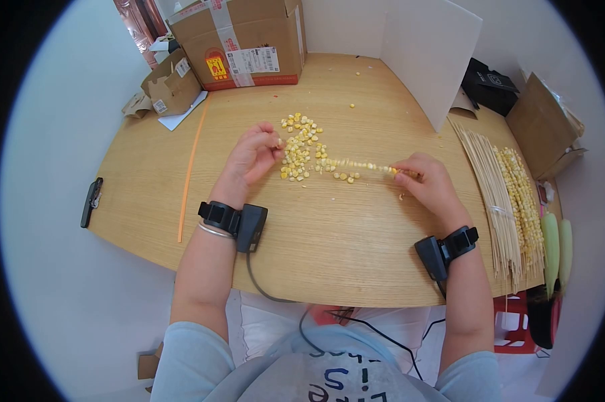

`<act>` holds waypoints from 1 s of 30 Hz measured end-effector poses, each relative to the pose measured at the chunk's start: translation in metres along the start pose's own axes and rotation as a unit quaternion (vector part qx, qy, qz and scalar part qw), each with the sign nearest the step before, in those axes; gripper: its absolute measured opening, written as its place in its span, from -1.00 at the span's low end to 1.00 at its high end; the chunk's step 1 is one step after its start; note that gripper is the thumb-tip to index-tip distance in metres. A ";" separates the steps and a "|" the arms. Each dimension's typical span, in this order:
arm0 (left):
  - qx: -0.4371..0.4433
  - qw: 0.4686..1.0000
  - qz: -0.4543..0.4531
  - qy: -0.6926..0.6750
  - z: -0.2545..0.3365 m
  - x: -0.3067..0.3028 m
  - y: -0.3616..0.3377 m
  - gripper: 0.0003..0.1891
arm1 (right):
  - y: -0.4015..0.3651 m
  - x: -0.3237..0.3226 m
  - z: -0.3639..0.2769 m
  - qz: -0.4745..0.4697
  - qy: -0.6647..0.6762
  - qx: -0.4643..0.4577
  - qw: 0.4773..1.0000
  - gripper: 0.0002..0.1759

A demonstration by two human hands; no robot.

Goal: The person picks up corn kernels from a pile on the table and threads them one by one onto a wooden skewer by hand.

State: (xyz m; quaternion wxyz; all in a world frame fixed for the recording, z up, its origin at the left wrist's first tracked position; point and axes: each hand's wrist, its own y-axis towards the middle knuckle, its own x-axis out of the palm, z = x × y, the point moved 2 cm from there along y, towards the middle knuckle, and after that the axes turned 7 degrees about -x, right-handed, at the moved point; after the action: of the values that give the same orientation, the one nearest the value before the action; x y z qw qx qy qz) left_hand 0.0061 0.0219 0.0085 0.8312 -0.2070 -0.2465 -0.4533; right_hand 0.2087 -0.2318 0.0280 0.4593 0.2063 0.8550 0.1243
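Observation:
My right hand [428,179] is closed around one end of a thin skewer threaded with yellow corn kernels [356,164]. The skewer points left, its far end over the loose kernels. My left hand [254,151] is at the left edge of the loose corn kernels [297,155], thumb and fingertips pinched on what looks like a single pale kernel [280,142]. The loose kernels lie spread in a patch on the wooden table [302,241] between my hands. Black devices are strapped to both wrists.
Bare skewers [487,201] and filled corn skewers [520,201] lie at the right, beside corn cobs [550,248]. An orange strip [192,177] marks the left side. Cardboard boxes [249,50] and a white panel [433,57] stand behind. Cables hang from my wrists.

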 end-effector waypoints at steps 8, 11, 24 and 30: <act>0.010 0.999 0.046 -0.024 -0.001 -0.005 0.001 -0.73 | 0.000 -0.002 -0.003 0.007 0.001 0.015 1.000 -0.80; -0.008 0.996 0.072 -0.046 -0.001 -0.008 0.001 -0.71 | 0.000 -0.002 -0.003 0.014 -0.001 0.017 1.000 -0.79; 0.005 0.997 0.077 0.000 -0.005 -0.011 0.005 -0.66 | -0.001 0.000 -0.001 0.026 -0.007 0.028 0.999 -0.79; 0.015 0.998 0.060 0.006 -0.003 -0.011 0.004 -0.66 | -0.001 0.000 -0.002 0.028 -0.005 0.037 0.999 -0.78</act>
State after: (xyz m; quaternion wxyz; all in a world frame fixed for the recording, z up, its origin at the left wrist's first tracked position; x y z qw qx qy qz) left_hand 0.0052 0.0296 -0.0012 0.8612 -0.2065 -0.2355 -0.4002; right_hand 0.2072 -0.2329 0.0289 0.4519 0.2474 0.8506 0.1047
